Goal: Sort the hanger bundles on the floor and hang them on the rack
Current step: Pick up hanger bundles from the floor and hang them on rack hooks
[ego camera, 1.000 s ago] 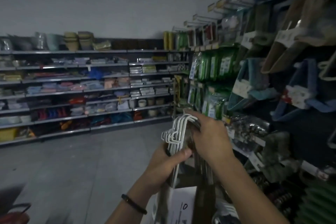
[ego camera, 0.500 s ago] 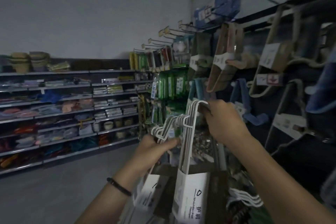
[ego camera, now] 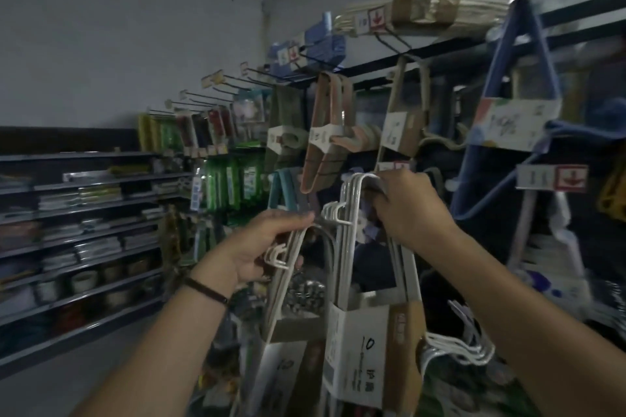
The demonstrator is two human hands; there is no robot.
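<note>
I hold two bundles of white hangers, each wrapped in a white and brown card sleeve. My right hand (ego camera: 404, 205) grips the hooks of the right bundle (ego camera: 367, 342) and holds it up in front of the display rack (ego camera: 440, 44). My left hand (ego camera: 267, 250) pinches the hooks of the left bundle (ego camera: 288, 284), which hangs lower and a little to the left. Both bundles dangle side by side between my forearms. The rack's pegs near my right hand are hidden behind the hand.
The rack on the right carries other hanger bundles: beige (ego camera: 406, 13) on top, pink (ego camera: 327, 132) and blue (ego camera: 515, 101) below, with price tags (ego camera: 552, 178). More white hangers (ego camera: 460, 345) hang low on the right. Long store shelves (ego camera: 84, 230) line the left wall.
Both hands have lifted the white bundles higher and toward the rack. The two bundles have drawn apart, and my view has turned right and upward.
</note>
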